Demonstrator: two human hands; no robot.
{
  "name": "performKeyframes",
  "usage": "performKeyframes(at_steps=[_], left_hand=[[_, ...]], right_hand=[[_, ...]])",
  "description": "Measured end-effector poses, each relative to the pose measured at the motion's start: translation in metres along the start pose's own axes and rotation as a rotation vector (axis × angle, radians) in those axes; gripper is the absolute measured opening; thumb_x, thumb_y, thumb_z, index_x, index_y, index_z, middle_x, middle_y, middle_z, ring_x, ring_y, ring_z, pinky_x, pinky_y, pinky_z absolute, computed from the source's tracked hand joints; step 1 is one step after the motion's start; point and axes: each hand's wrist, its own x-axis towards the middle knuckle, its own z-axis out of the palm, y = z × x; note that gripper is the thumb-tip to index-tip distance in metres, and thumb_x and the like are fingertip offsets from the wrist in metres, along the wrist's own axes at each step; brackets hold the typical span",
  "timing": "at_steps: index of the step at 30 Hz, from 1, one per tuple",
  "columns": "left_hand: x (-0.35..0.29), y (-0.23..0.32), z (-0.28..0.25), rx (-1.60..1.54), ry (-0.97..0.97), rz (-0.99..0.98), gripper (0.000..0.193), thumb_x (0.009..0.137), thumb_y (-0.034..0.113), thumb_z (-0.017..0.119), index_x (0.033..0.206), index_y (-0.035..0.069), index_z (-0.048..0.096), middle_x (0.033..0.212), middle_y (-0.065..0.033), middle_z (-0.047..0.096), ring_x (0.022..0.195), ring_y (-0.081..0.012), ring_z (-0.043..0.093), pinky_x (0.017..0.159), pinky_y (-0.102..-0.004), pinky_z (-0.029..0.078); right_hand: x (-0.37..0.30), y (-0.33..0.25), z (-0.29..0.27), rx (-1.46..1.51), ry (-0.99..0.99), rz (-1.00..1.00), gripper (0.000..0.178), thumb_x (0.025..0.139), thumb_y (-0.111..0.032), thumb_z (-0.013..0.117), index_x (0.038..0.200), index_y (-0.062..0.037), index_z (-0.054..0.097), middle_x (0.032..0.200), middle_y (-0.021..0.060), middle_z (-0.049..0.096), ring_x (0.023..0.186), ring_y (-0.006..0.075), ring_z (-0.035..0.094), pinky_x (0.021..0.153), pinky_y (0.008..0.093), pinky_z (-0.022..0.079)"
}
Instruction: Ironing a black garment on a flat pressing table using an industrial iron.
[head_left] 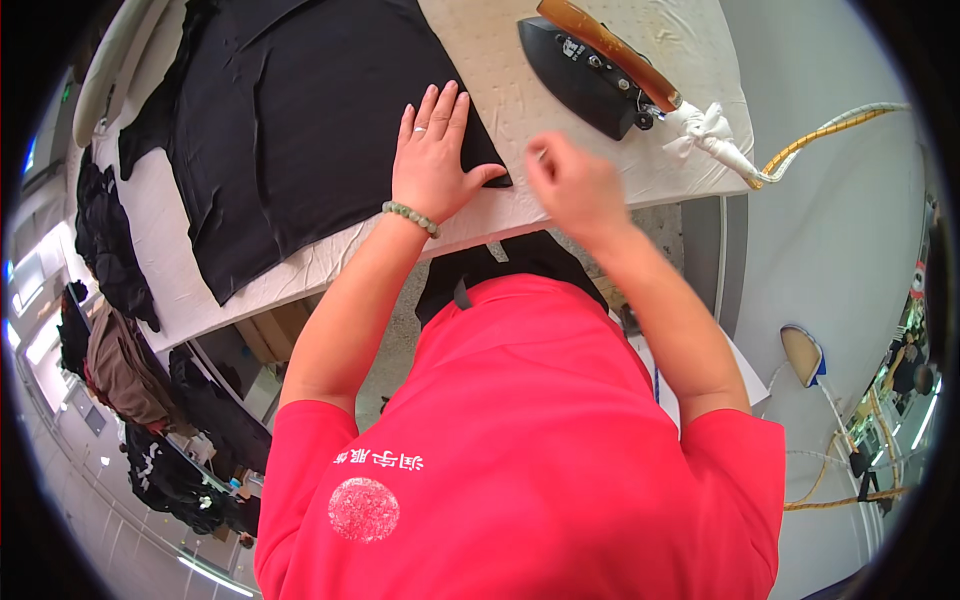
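Note:
A black garment [310,110] lies spread on the white cloth-covered ironing table [560,205], with a few creases running along it. My left hand [435,155] rests flat near its right edge, fingers stretched out and thumb apart, holding nothing. A ring and a beaded bracelet are on that hand and wrist. My right hand [578,185] is just right of the garment, over the table's near edge. Its fingers are curled in and a little blurred, and no object shows in them. Beyond it sits a dark iron [580,75] with a wooden handle.
A knotted white cloth [705,130] wraps the iron's rear, where a white and yellow hose [825,130] leads right. More dark clothing [110,240] hangs over the table's left edge. Garments [130,365] are piled at left. A small padded board [801,354] stands at right.

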Motion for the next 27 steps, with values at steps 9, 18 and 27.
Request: performKeyframes(at_steps=[9,18,27], left_hand=[[0.001,0.005,-0.009,-0.018,-0.019,-0.038,0.089,0.082,0.053,0.076,0.151,0.006,0.045,0.161,-0.0129,0.038,0.152,-0.0302,0.029,0.124,-0.0485,0.021],[-0.008,0.002,0.004,-0.079,0.169,-0.001,0.052,0.087,0.022,0.069,0.136,0.005,0.059,0.149,-0.0131,0.051,0.143,-0.032,0.043,0.121,-0.0501,0.03],[-0.04,-0.007,-0.01,-0.122,0.137,-0.045,0.054,0.085,0.015,0.072,0.136,0.007,0.059,0.147,-0.0151,0.052,0.142,-0.0349,0.044,0.12,-0.0497,0.032]], right_hand=[[0.078,0.022,-0.058,-0.641,0.439,-0.24,0.035,0.092,-0.025,0.069,0.122,-0.0079,0.062,0.094,0.0098,0.072,0.086,0.034,0.069,0.078,0.0448,0.055],[0.064,0.009,-0.078,-0.433,-0.158,0.062,0.049,0.089,-0.038,0.072,0.126,-0.0072,0.063,0.092,0.0196,0.072,0.081,0.0365,0.071,0.071,0.0457,0.056],[0.015,-0.001,-0.06,-0.397,-0.338,0.11,0.068,0.082,-0.044,0.081,0.138,-0.01,0.061,0.112,0.0222,0.073,0.104,0.029,0.073,0.089,0.0371,0.056]])
